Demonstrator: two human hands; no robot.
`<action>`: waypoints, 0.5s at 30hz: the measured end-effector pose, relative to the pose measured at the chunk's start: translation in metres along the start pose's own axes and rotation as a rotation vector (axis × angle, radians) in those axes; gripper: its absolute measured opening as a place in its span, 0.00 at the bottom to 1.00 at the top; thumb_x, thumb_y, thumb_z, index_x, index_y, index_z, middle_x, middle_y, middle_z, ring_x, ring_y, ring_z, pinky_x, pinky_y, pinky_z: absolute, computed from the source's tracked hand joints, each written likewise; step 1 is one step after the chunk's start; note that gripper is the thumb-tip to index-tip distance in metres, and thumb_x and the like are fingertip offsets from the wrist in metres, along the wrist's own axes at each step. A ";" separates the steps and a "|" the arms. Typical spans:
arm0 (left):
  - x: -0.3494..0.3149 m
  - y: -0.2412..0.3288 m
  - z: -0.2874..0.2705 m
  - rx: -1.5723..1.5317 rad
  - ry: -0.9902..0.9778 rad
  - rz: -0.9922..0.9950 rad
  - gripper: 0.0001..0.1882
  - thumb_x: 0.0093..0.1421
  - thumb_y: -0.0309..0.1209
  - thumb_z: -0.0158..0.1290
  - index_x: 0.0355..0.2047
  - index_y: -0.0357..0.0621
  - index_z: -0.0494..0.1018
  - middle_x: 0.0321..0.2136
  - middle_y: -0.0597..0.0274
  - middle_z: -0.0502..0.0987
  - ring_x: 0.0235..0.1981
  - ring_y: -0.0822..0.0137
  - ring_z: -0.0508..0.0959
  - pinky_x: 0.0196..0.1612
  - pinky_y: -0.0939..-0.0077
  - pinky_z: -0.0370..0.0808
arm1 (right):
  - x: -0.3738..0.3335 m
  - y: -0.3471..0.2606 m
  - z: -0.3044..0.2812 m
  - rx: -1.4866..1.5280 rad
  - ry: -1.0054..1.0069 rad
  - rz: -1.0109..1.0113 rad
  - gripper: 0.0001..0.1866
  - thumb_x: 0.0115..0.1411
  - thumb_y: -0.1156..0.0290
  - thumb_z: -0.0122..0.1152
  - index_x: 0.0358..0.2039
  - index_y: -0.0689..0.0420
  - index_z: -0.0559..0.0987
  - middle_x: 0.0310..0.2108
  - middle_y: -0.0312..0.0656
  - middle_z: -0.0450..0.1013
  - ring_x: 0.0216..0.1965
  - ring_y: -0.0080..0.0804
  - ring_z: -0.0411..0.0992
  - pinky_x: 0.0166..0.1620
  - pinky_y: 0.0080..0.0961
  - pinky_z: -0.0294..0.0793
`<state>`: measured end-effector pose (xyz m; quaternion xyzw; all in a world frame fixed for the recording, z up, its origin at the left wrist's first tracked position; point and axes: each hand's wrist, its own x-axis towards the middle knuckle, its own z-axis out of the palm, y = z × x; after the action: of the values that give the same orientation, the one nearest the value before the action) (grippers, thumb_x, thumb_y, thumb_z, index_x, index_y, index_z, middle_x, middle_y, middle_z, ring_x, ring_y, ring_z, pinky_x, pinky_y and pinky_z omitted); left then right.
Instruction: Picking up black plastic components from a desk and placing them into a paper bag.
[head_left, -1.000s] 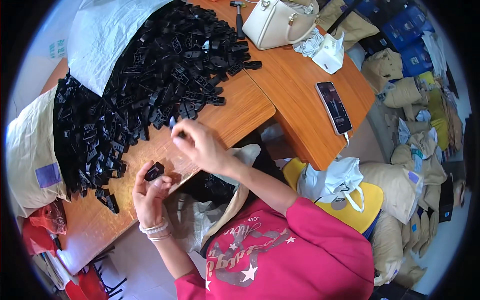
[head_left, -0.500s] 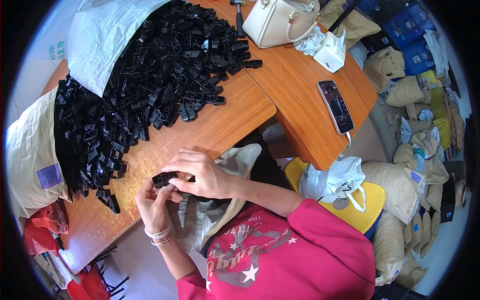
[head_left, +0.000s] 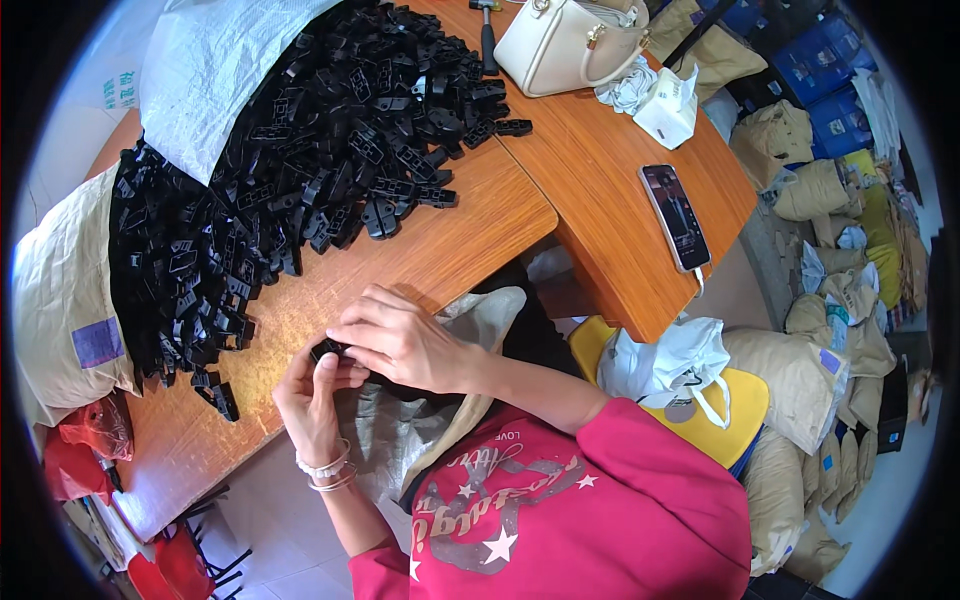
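Between my two hands, over the near edge of the table, is a small black plastic part [head_left: 325,349], mostly covered by fingers. My left hand [head_left: 311,400] grips it with the thumb pressed on top. My right hand [head_left: 400,342] is closed on its right side, fingertips together against it. A large heap of similar black plastic parts [head_left: 300,150] spreads over the wooden table [head_left: 430,260] beyond my hands. One loose black part [head_left: 216,396] lies at the heap's near left end. An open woven sack [head_left: 390,430] sits below my hands, over my lap.
White and tan sacks [head_left: 70,280] stand against the heap at left. On the table's right side are a hammer [head_left: 488,45], a cream handbag [head_left: 555,50], a tissue pack [head_left: 668,108] and a phone [head_left: 676,220]. A yellow chair [head_left: 740,410] holds a white bag [head_left: 665,365].
My fingers have closed further over the black part, hiding more of it. The right hand's fingers have shifted across its top. The heap looks the same.
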<state>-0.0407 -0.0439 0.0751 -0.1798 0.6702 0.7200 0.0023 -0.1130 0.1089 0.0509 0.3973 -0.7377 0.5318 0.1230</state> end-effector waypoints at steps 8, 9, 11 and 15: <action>-0.008 -0.007 0.016 0.268 0.063 0.359 0.17 0.61 0.18 0.46 0.51 0.33 0.65 0.33 0.56 0.77 0.30 0.72 0.78 0.34 0.80 0.77 | 0.004 -0.008 0.002 0.575 0.017 0.506 0.18 0.51 0.83 0.61 0.45 0.62 0.76 0.37 0.48 0.74 0.39 0.40 0.74 0.41 0.31 0.74; -0.010 -0.007 0.017 0.313 0.097 0.416 0.17 0.61 0.17 0.46 0.52 0.34 0.65 0.34 0.55 0.77 0.30 0.71 0.79 0.33 0.80 0.77 | 0.003 -0.006 0.002 0.576 0.016 0.508 0.18 0.51 0.83 0.61 0.45 0.62 0.76 0.37 0.48 0.74 0.39 0.40 0.74 0.41 0.31 0.74; -0.013 -0.009 0.016 0.468 0.096 0.467 0.19 0.60 0.16 0.46 0.52 0.35 0.64 0.34 0.51 0.78 0.28 0.70 0.80 0.33 0.79 0.77 | 0.000 -0.001 0.004 0.355 -0.019 0.333 0.18 0.52 0.85 0.58 0.45 0.61 0.76 0.42 0.45 0.74 0.41 0.36 0.75 0.44 0.26 0.76; -0.020 -0.014 -0.001 0.636 0.174 0.547 0.16 0.56 0.18 0.53 0.46 0.35 0.69 0.35 0.52 0.78 0.27 0.67 0.80 0.30 0.77 0.76 | -0.003 -0.003 -0.001 0.396 -0.123 0.362 0.13 0.49 0.84 0.62 0.38 0.63 0.79 0.36 0.43 0.75 0.39 0.34 0.75 0.41 0.25 0.75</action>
<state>-0.0182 -0.0384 0.0669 -0.0458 0.8797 0.4336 -0.1896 -0.1097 0.1110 0.0516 0.3067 -0.6846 0.6537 -0.0992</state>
